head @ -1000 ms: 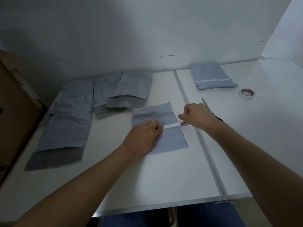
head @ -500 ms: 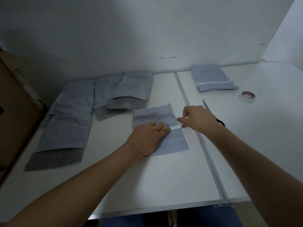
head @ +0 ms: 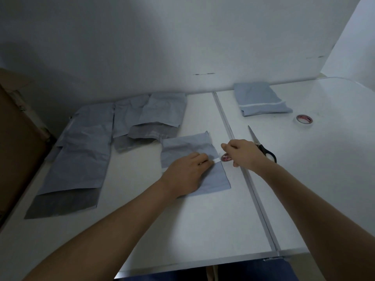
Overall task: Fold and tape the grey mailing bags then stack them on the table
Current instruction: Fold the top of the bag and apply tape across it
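Observation:
A folded grey mailing bag (head: 188,147) lies flat in the middle of the white table (head: 182,230). My left hand (head: 186,172) presses on it, with the fingertips on a strip of white tape (head: 216,159) across the fold. The strip runs a short way right to a small tape roll (head: 226,158) at the bag's edge. My right hand (head: 242,153) is curled over that roll and hides most of it. A stack of folded, taped grey bags (head: 259,100) sits at the back right.
Several unfolded grey bags (head: 81,155) lie spread along the left and back (head: 160,112). Scissors (head: 263,150) rest just behind my right hand. A second tape roll (head: 303,120) lies at the right. A cardboard box (head: 18,142) stands at the far left. A metal seam (head: 251,185) splits the table.
My left fingertips have slid right along the tape, so less strip shows. My right hand has tipped up over the roll, staying at the bag's right edge.

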`<state>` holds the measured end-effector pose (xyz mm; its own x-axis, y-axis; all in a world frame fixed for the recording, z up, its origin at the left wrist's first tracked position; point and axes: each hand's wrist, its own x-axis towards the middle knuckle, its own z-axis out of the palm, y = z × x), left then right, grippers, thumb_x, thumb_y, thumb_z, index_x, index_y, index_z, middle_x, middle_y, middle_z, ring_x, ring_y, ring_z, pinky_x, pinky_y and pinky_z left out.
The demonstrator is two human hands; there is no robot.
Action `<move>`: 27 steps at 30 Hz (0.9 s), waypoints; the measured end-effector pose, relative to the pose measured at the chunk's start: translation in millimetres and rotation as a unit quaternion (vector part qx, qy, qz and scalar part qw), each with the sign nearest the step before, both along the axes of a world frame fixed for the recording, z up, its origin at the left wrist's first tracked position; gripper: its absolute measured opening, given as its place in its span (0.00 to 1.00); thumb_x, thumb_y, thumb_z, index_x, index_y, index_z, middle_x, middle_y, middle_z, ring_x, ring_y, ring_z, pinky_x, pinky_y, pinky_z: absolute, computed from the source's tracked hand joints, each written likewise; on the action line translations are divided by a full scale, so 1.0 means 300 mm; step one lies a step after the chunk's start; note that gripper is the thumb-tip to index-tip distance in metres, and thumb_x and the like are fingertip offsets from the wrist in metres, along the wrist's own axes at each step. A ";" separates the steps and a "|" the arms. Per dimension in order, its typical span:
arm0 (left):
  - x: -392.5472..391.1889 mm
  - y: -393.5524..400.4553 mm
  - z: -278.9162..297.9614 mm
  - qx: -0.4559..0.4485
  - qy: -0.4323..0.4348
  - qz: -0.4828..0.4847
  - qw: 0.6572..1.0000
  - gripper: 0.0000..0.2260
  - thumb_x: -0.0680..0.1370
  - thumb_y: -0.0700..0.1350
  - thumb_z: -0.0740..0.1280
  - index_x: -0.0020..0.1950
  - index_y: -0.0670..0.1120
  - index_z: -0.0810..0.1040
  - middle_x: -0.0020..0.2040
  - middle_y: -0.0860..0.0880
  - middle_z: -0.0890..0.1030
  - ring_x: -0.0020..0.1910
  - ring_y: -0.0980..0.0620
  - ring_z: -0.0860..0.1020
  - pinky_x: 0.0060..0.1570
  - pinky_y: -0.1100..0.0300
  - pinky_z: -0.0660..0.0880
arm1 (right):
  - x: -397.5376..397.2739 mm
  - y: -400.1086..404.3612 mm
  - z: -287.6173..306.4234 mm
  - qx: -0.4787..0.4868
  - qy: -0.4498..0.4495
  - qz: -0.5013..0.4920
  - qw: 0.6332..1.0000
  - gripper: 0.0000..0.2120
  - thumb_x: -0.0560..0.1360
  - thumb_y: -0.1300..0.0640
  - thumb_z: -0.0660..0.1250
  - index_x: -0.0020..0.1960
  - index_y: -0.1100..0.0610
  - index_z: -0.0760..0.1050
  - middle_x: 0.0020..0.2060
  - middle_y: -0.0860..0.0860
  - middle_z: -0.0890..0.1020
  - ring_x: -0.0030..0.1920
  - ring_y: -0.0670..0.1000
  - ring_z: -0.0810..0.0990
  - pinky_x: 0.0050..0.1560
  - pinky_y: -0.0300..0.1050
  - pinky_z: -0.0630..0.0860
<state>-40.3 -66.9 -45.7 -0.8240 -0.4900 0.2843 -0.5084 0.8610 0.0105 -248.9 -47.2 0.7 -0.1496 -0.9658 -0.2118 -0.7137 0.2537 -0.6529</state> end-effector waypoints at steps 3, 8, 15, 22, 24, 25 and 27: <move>-0.017 -0.012 0.002 -0.003 -0.016 -0.006 1.000 0.22 0.72 0.43 0.67 0.66 0.44 0.76 0.49 0.49 0.76 0.43 0.49 0.74 0.31 0.57 0.74 | 0.000 0.002 -0.001 -0.022 -0.017 -0.003 1.000 0.15 0.77 0.43 0.63 0.40 0.54 0.73 0.33 0.48 0.77 0.34 0.49 0.80 0.36 0.40 0.73; -0.019 -0.017 0.001 -0.001 -0.018 -0.006 1.000 0.22 0.73 0.44 0.68 0.67 0.45 0.76 0.49 0.49 0.76 0.43 0.50 0.73 0.31 0.57 0.74 | 0.010 0.002 -0.021 -0.066 -0.017 -0.031 0.997 0.13 0.73 0.44 0.69 0.38 0.51 0.71 0.34 0.46 0.75 0.37 0.46 0.74 0.37 0.42 0.69; -0.022 -0.016 0.007 0.001 -0.011 -0.001 1.000 0.20 0.74 0.43 0.68 0.66 0.46 0.77 0.48 0.49 0.76 0.43 0.51 0.73 0.30 0.58 0.73 | 0.008 0.004 -0.026 -0.081 0.007 -0.039 0.996 0.14 0.74 0.46 0.69 0.37 0.52 0.69 0.35 0.46 0.75 0.36 0.44 0.72 0.33 0.40 0.67; -0.025 -0.012 0.012 0.008 -0.006 0.000 1.000 0.20 0.72 0.43 0.69 0.65 0.46 0.77 0.49 0.50 0.76 0.43 0.51 0.73 0.30 0.60 0.73 | -0.002 0.000 -0.024 -0.078 0.010 -0.030 0.996 0.14 0.74 0.46 0.69 0.38 0.52 0.69 0.35 0.45 0.74 0.36 0.42 0.72 0.32 0.38 0.65; -0.028 -0.014 0.012 0.011 -0.010 -0.003 1.000 0.22 0.71 0.43 0.69 0.65 0.46 0.77 0.49 0.50 0.77 0.43 0.51 0.74 0.30 0.60 0.73 | -0.008 0.002 -0.027 -0.078 0.004 -0.031 0.996 0.14 0.74 0.45 0.68 0.39 0.53 0.71 0.34 0.45 0.75 0.37 0.44 0.72 0.33 0.37 0.65; -0.029 -0.015 0.012 0.014 -0.014 -0.002 1.000 0.22 0.70 0.43 0.68 0.65 0.46 0.77 0.49 0.50 0.76 0.43 0.50 0.74 0.30 0.59 0.73 | -0.010 0.004 -0.030 -0.078 -0.003 -0.034 0.996 0.14 0.74 0.44 0.68 0.40 0.53 0.71 0.34 0.45 0.75 0.37 0.45 0.74 0.33 0.38 0.66; -0.029 -0.017 0.015 0.024 -0.020 0.003 0.999 0.23 0.71 0.43 0.66 0.66 0.46 0.76 0.49 0.50 0.76 0.43 0.49 0.74 0.31 0.58 0.74 | -0.012 0.005 -0.041 -0.076 -0.020 -0.040 0.996 0.17 0.74 0.41 0.67 0.40 0.54 0.73 0.32 0.47 0.76 0.36 0.48 0.76 0.36 0.41 0.70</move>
<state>-49.1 -72.0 -41.3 -0.8316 -0.5071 0.2265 -0.5140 0.8572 0.0319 -252.6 -45.7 -11.6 -0.2209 -0.9726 -0.0720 -0.6680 0.2047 -0.7154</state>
